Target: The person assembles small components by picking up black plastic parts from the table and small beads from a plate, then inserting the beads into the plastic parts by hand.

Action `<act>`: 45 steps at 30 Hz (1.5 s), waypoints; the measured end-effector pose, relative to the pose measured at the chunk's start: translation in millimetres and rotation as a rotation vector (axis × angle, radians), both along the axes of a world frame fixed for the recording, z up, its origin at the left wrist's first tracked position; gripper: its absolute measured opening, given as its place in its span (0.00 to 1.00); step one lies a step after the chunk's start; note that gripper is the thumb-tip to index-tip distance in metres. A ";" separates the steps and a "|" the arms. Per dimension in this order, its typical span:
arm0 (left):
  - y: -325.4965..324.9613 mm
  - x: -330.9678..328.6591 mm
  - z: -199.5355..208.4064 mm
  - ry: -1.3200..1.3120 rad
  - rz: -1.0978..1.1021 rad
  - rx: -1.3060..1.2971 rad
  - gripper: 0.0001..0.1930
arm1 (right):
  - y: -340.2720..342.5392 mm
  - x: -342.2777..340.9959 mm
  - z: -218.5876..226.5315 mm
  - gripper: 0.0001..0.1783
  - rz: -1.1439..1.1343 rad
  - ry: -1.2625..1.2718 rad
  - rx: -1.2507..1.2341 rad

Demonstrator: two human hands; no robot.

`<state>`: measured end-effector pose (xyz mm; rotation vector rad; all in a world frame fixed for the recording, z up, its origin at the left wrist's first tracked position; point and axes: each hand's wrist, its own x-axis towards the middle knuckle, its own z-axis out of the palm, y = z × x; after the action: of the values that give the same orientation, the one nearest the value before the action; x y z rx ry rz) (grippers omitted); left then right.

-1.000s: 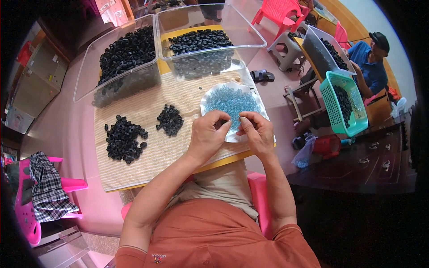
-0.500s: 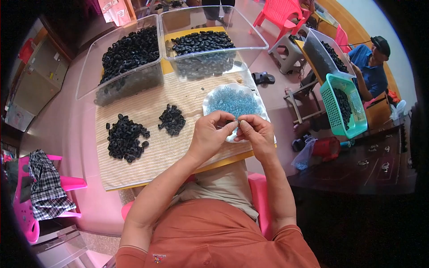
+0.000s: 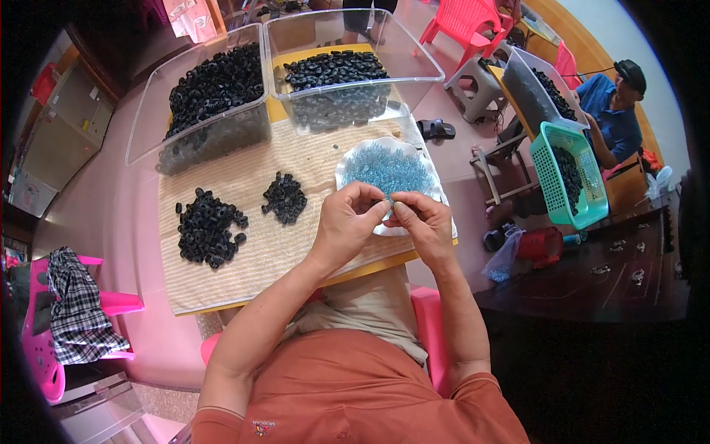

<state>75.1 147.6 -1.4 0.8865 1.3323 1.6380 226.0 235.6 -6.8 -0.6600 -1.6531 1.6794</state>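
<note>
Plate of small blue pieces on worktop; left hand, right hand close together above near rim, both grips pinched, contents too small to tell; black pieces left

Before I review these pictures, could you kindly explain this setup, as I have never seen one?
There is no machine here, just a person's bare left hand and right hand. The view comes from a wide fisheye camera worn on the head, looking down. On the striped cloth lie a larger heap of black parts and a smaller heap, left of a white wavy-edged plate of small blue pieces. Farther back stand two transparent bins of black parts. The fingertips meet over the plate's near side; whatever they may hold is too small to identify.
</note>
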 end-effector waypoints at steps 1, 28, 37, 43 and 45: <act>-0.7 0.0 0.7 0.012 0.004 0.004 0.05 | -0.9 -0.6 0.9 0.09 0.003 0.008 -0.016; -57.5 -28.7 -15.9 0.937 0.153 0.006 0.06 | -21.0 -13.0 18.6 0.11 -0.133 -0.123 0.860; -72.8 -31.7 -2.9 1.049 0.068 -0.006 0.09 | -23.0 -9.0 14.7 0.05 -0.028 -0.089 0.582; -99.2 -31.4 -0.3 0.725 0.069 -0.064 0.12 | -30.2 -8.1 11.7 0.05 0.148 -0.092 0.452; -105.1 -24.8 0.5 0.638 0.073 -0.106 0.12 | -36.8 -9.4 14.5 0.05 0.215 -0.097 0.403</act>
<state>50.3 42.5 -0.9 1.3761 1.8747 1.3655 216.6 198.7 7.8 -0.3807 -2.1156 1.4057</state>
